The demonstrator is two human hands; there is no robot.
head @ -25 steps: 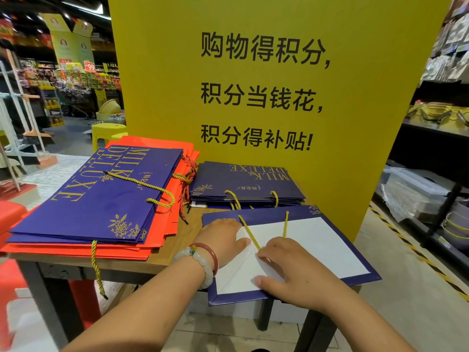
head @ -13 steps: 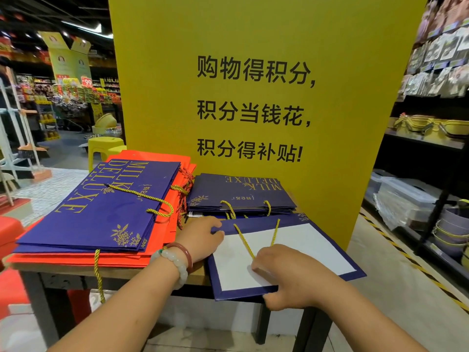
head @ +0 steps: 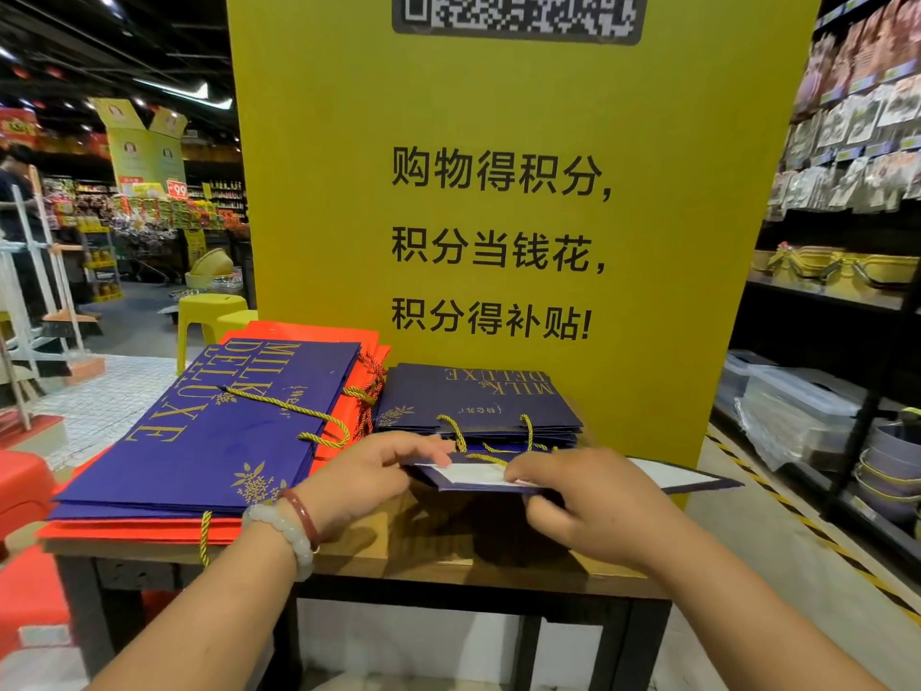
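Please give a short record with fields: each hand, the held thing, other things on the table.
left hand: pinches the left end of the blue paper bag
right hand: grips its near edge
bag: flat, near edge raised off the table
behind: pile of small blue bags
left side: large blue bags on orange bags

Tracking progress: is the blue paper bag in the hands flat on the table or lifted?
Lifted: left hand and right hand hold the paper bag, near edge off the table.
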